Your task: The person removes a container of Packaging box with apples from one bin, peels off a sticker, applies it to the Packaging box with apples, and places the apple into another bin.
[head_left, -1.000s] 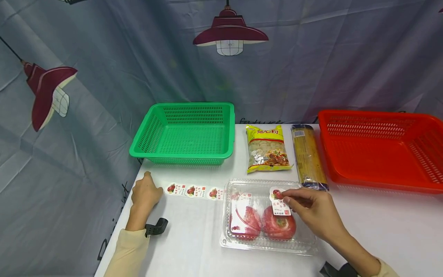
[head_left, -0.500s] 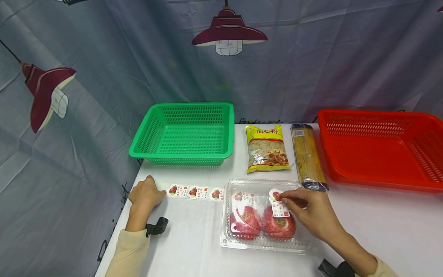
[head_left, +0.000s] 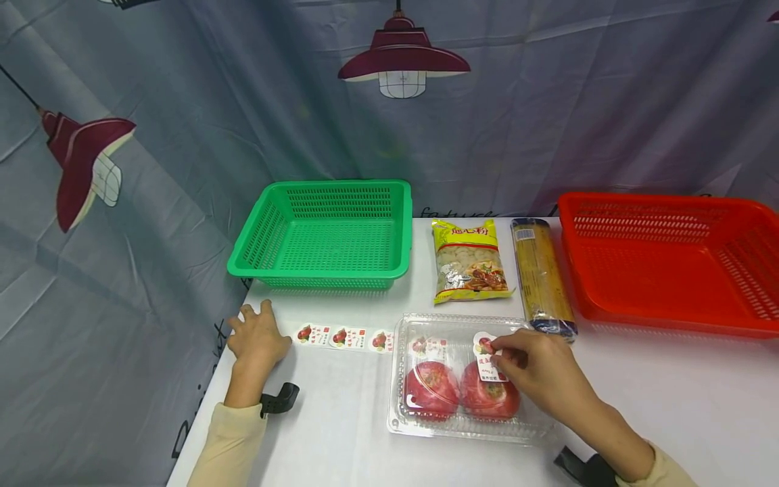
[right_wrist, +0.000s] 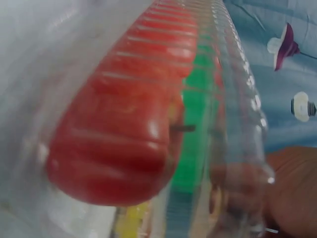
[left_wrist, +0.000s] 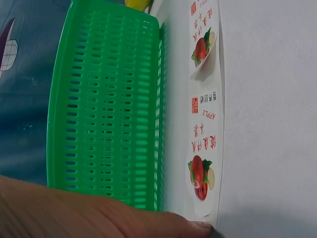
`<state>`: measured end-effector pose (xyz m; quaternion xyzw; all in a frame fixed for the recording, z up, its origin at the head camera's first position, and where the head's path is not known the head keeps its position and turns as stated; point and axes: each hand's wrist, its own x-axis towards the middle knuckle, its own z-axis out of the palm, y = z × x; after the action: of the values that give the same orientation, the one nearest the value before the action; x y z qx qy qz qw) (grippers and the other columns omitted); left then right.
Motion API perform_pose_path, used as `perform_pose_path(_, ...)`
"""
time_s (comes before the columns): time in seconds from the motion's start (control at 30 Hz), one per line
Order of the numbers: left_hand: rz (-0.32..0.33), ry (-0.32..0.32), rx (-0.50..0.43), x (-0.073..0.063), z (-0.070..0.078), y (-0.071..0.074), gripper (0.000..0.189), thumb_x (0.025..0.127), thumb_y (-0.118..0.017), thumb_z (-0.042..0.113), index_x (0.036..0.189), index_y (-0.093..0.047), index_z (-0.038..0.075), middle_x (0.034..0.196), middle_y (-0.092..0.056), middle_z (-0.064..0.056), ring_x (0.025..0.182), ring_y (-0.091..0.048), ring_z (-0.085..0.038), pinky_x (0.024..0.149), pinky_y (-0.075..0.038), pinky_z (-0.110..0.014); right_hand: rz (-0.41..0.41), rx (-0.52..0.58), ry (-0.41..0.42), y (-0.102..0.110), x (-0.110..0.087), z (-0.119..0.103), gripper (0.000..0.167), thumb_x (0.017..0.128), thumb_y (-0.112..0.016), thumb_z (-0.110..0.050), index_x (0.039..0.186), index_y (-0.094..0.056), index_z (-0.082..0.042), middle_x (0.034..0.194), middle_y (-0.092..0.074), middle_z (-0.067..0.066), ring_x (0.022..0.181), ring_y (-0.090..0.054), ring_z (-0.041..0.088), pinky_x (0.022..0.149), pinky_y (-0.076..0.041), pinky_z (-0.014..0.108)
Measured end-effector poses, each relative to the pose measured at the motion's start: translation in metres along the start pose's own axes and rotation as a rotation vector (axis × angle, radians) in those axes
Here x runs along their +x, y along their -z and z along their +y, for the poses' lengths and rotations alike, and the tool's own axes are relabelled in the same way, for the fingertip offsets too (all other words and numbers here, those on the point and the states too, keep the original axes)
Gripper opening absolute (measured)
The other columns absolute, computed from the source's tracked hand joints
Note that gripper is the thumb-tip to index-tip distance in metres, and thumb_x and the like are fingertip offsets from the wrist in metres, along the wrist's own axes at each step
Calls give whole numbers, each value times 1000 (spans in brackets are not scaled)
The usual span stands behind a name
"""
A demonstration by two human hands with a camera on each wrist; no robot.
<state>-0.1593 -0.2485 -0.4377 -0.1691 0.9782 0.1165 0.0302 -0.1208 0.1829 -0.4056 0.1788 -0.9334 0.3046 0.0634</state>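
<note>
My right hand pinches an apple sticker by its right side, over the lid of a clear plastic box. Two red apples lie side by side inside that box. At the table's left, my left hand has its fingers spread, and its thumb touches the end of a strip of apple stickers. The strip runs right to the box; another label shows through the box's upper left. In the right wrist view, the box wall and an apple hide the sticker.
Behind the strip stands a green basket. A yellow bag of pasta and a long pack of spaghetti lie behind the box. The red basket is at the right. A printed curtain hangs along the back and left.
The fingers of my left hand have spread apart, while its thumb stays by the strip's end. My right hand has shifted slightly left with the sticker, which still hovers at the box lid.
</note>
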Motion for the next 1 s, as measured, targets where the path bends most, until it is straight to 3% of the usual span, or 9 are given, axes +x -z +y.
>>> perform_pose_path(0.23,28,-72,3,-9,8,2,64,79,-75,11,135,-49,-6,128,-40,-43,112,-37,-62,79,-38,-70,-118,-89,-39,4,3,-7,29,71,-89,-16,96,-78,-9,63,-47,-9,59,-43,10,49,-39,23)
perform_pose_path(0.4,70,-163,-24,-26,27,11,55,81,-75,10,131,-56,-2,122,-50,-36,111,-42,-58,76,-41,-66,-192,-124,-36,5,3,-10,47,71,-89,-27,110,-74,-7,66,-47,-8,62,-43,11,50,-39,23)
perform_pose_path(0.57,64,-265,-79,-44,44,20,52,82,-78,11,130,-60,3,120,-57,-28,112,-47,-53,77,-43,-65,-228,-172,15,5,2,-10,56,74,-87,-32,121,-70,-7,70,-48,-8,65,-43,10,52,-39,24)
perform_pose_path(0.73,40,-357,-128,-59,59,25,50,82,-79,16,129,-62,8,122,-59,-20,112,-51,-47,76,-47,-60,-230,-176,62,3,-1,-10,50,77,-85,-30,122,-71,-13,67,-44,-11,60,-40,7,50,-36,23)
perform_pose_path(1.0,-27,-504,-193,-85,85,22,43,87,-75,26,127,-64,13,117,-63,-7,108,-58,-32,77,-50,-50,-224,-45,130,4,-5,-4,25,79,-83,-18,104,-79,-20,66,-43,-18,61,-43,6,52,-38,21)
